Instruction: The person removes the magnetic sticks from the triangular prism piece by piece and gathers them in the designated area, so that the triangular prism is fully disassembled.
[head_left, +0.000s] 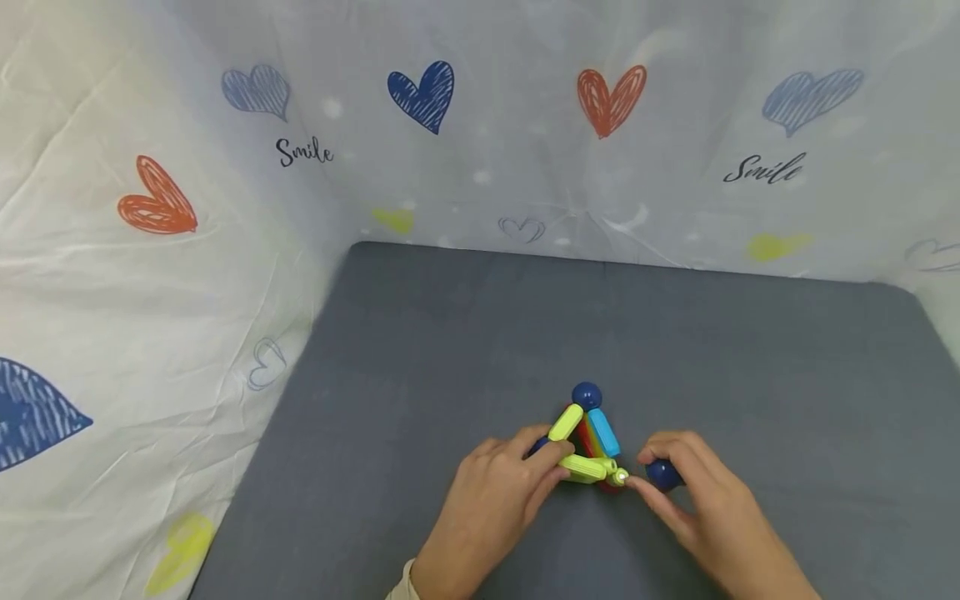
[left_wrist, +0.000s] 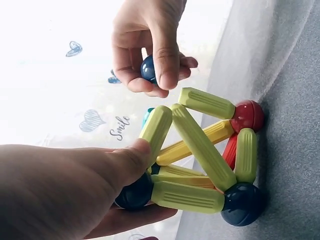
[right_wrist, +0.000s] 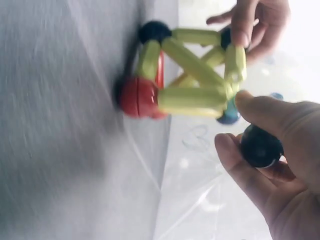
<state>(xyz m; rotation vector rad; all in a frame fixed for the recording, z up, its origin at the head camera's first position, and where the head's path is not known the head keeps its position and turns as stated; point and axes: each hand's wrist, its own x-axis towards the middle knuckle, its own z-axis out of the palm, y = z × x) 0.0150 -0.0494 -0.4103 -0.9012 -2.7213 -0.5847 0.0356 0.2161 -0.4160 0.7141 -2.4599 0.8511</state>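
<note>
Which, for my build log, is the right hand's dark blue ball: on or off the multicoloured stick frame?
Off: the right hand holds the ball apart from the frame.

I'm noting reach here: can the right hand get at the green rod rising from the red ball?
Probably yes: the right hand is near the green rod with nothing visible between, though the dark blue ball it holds may hamper grasping. The left hand holds the structure elsewhere.
</note>
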